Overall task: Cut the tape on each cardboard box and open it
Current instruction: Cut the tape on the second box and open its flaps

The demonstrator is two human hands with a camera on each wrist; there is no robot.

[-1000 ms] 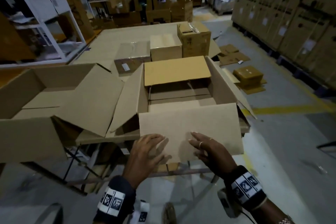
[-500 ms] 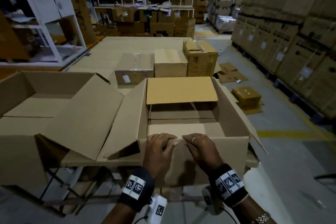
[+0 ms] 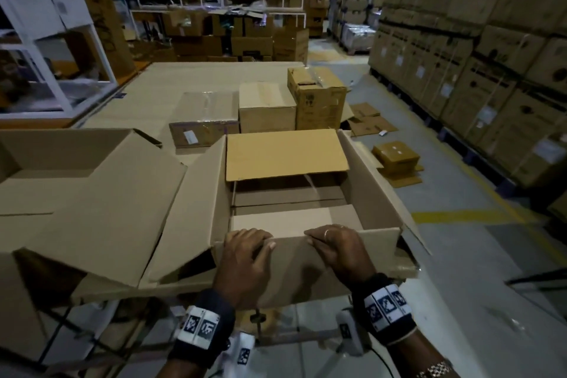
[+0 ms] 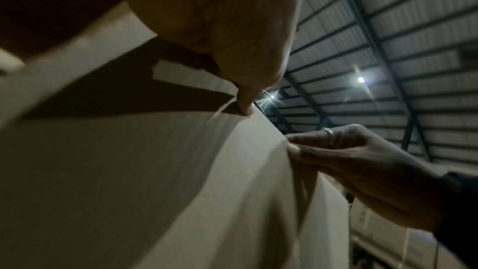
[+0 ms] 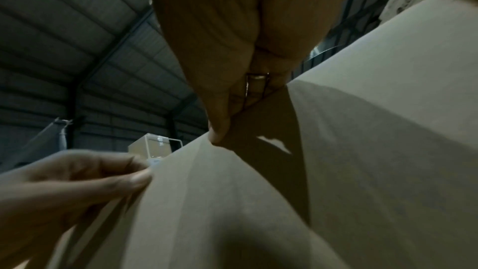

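Note:
The open cardboard box (image 3: 190,209) stands in front of me on a metal stand, its four flaps spread apart. Its near flap (image 3: 294,273) is folded down and outward toward me. My left hand (image 3: 254,239) grips the fold along the box's near edge, fingers curled over into the box and thumb on the flap. My right hand (image 3: 325,238), with a ring on it, grips the same edge a little to the right. In the left wrist view my left thumb (image 4: 245,107) presses the flap (image 4: 155,171). In the right wrist view my right hand (image 5: 222,130) pinches the flap (image 5: 362,150).
A second open box (image 3: 76,181) sits touching on the left. Behind stand three closed boxes (image 3: 267,107) on a cardboard-covered platform. A small box (image 3: 395,156) and flat cardboard lie on the floor to the right. Stacked cartons (image 3: 475,55) line the right aisle; a white shelf (image 3: 46,40) stands left.
The near flap went from sticking out level toward me to hanging down. My hands moved from lying flat on it to gripping the fold at the box's near edge.

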